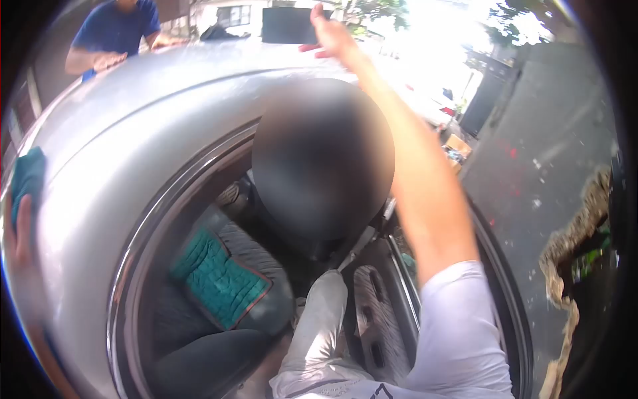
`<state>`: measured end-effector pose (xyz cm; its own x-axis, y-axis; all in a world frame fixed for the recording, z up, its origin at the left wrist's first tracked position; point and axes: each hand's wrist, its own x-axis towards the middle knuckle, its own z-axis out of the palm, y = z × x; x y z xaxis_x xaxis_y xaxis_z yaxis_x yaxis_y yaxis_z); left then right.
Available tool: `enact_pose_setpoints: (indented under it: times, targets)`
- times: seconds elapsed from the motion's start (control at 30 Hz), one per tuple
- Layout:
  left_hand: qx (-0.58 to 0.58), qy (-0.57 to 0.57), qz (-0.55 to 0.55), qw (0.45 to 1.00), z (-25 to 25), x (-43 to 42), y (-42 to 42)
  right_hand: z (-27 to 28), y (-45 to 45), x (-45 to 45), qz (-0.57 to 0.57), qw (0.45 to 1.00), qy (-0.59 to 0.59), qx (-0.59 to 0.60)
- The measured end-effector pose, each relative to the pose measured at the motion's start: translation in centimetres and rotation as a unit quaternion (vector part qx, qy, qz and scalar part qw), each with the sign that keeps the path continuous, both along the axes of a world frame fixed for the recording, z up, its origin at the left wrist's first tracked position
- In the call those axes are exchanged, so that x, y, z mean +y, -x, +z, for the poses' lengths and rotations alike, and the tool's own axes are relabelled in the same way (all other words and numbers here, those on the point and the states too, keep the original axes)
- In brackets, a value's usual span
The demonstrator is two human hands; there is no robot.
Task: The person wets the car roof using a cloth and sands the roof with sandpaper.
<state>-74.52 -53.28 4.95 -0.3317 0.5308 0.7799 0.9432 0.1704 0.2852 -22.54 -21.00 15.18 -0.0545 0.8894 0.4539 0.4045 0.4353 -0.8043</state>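
Risk, I'd judge: your teal cloth (28, 174) slips off the silver car roof (100, 179) at its left edge, if your left hand (24, 229) holds it loosely; can't tell whether that hand grips or just presses. Overreaching from the doorway (121, 286) could cost you balance. Cloth looks bunched, edges unclear. Your right hand (332, 41): fingers spread near the roof's far edge, nothing visibly held.

Blurred dark oval (322, 159), blurry left hand (24, 229), co-worker (118, 32) cut off
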Motion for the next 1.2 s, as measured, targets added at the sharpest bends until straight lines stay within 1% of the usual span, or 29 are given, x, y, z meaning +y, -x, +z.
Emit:
enact_pose_setpoints:
  times: [0.07, 0.1, 0.13, 0.17, 0.2, 0.23, 0.27, 0.3, 0.33, 0.37, 0.4, 0.43, 0.5, 0.53, 0.57, 0.6, 0.63, 0.7, 0.73, 0.8, 0.83, 0.9, 0.97, 1.03, 1.07, 1.1, 1.13, 1.2]
  targets:
    - [-0.046, -0.009, -0.021, 0.999, -0.6, -2.4, -0.8, -0.1, -1.6, 7.4, 0.011, 0.985, 0.05, -0.167]
    - [-0.077, -0.009, -0.031, 0.996, -0.2, -3.7, -1.1, 2.4, -0.7, 4.9, -0.111, 0.948, 0.06, -0.293]
    - [-0.121, -0.005, -0.035, 0.992, 0.2, -4.8, -1.3, 3.5, -1.6, 8.7, -0.046, 0.961, 0.029, -0.27]
    - [-0.172, -0.008, -0.035, 0.984, 0.8, -6.2, -1.6, 4.3, -1.5, 11.9, -0.099, 0.946, -0.059, -0.303]
    - [-0.224, -0.01, -0.023, 0.974, 1.1, -7.6, -1.9, 4.5, -0.8, 16.8, -0.17, 0.923, -0.175, -0.296]
    - [-0.273, -0.019, -0.005, 0.962, 0.8, -8.9, -2.6, 3.8, -0.3, 21.1, -0.109, 0.94, -0.22, -0.238]
    - [-0.32, -0.026, 0.037, 0.946, 0.5, -9.6, -3.9, 3.4, 1.5, 22.8, -0.042, 0.947, -0.26, -0.183]
    - [-0.264, 0.024, 0.149, 0.953, 0.7, -9.8, -5.1, 2.3, 2.8, 23.4, -0.025, 0.964, -0.191, -0.182]
    - [-0.261, 0.058, 0.216, 0.939, 3.4, -7.4, -8.7, 2.6, 4.5, 21.8, -0.021, 0.969, -0.066, -0.237]
    - [-0.237, 0.072, 0.242, 0.938, 3.0, -7.4, -8.0, 0.2, 4.9, 24.0, 0.049, 0.978, -0.059, -0.193]
    - [-0.274, 0.053, 0.238, 0.93, 4.1, -6.7, -8.9, -0.9, 5.8, 24.1, 0.08, 0.986, -0.018, -0.148]
    - [-0.227, 0.085, 0.243, 0.939, 3.8, -7.7, -8.6, -1.4, 5.8, 23.6, 0.101, 0.989, 0.017, -0.103]
    - [-0.237, 0.077, 0.216, 0.944, 3.1, -8.4, -7.7, -2.7, 6.5, 23.1, 0.1, 0.994, 0.003, -0.043]
    - [-0.222, 0.083, 0.219, 0.946, 2.8, -8.0, -7.3, -2.8, 6.5, 23.8, 0.115, 0.993, 0.009, -0.039]
    - [-0.208, 0.096, 0.225, 0.947, 2.5, -8.6, -7.3, -3.2, 6.3, 24.3, 0.13, 0.99, -0.022, -0.053]
    - [-0.237, 0.069, 0.22, 0.944, 1.4, -10.4, -6.5, -3.7, 7.5, 22.4, 0.145, 0.985, -0.063, -0.067]
    - [-0.179, 0.112, 0.238, 0.948, 2.7, -10.0, -7.3, -3.3, 7.5, 21.9, 0.161, 0.983, -0.066, -0.058]
    - [-0.172, 0.139, 0.29, 0.931, 1.8, -10.4, -6.7, -3.3, 7.5, 22.4, 0.179, 0.98, -0.035, -0.086]
    - [-0.172, 0.14, 0.307, 0.926, 2.3, -9.8, -7.3, -3.0, 7.8, 22.3, 0.196, 0.977, -0.032, -0.083]
    - [-0.202, 0.058, 0.315, 0.925, 3.5, -6.7, -8.9, -2.4, 7.7, 21.9, 0.164, 0.984, 0.03, -0.069]
    - [-0.199, 0.059, 0.328, 0.922, 4.2, -6.3, -8.7, -2.3, 7.6, 21.4, 0.177, 0.982, 0.033, -0.066]
    - [-0.211, 0.078, 0.411, 0.883, 5.1, -5.8, -8.7, -2.5, 7.8, 21.1, 0.162, 0.986, 0.012, -0.048]
    - [-0.203, 0.058, 0.373, 0.904, 8.5, -1.4, -10.0, -2.7, 7.8, 21.3, 0.185, 0.982, 0.007, -0.044]
    - [-0.101, 0.078, 0.329, 0.935, 10.4, 3.9, -12.6, -2.6, 7.9, 21.2, 0.208, 0.977, -0.005, -0.041]
    - [-0.063, 0.103, 0.301, 0.946, 13.0, 8.3, -15.1, -2.6, 7.7, 21.2, 0.203, 0.978, -0.005, -0.048]
    - [-0.041, 0.118, 0.266, 0.956, 14.2, 11.8, -17.7, -2.5, 7.6, 21.4, 0.2, 0.978, -0.007, -0.057]
    - [-0.045, 0.127, 0.244, 0.96, 15.0, 15.6, -20.6, -2.7, 7.6, 21.8, 0.22, 0.973, -0.013, -0.061]
    - [-0.078, 0.156, 0.171, 0.97, 14.2, 21.6, -25.5, -3.4, 7.2, 22.1, 0.217, 0.975, 0.04, 0.0]
